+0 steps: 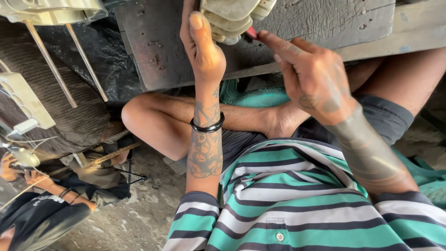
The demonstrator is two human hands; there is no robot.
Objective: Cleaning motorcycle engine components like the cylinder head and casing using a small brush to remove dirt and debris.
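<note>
Grey, finned metal casting (232,18), cut off by the top edge, is resting on the dark wooden counter (325,23), the left hand (202,51) clasping its side. The right hand (311,74) is pinching a small red thing (251,32) against it, mostly hidden and too little showing to identify.

A pale grey, ribbed metal casting (232,18) sits at top centre of the frame; a thin red tool tip (251,32) touches its lower right edge.

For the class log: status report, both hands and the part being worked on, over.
Left hand gripping pale finned metal casting on dark wooden board. Right hand pinching small red tool against it. Nothing between the hands.
</note>
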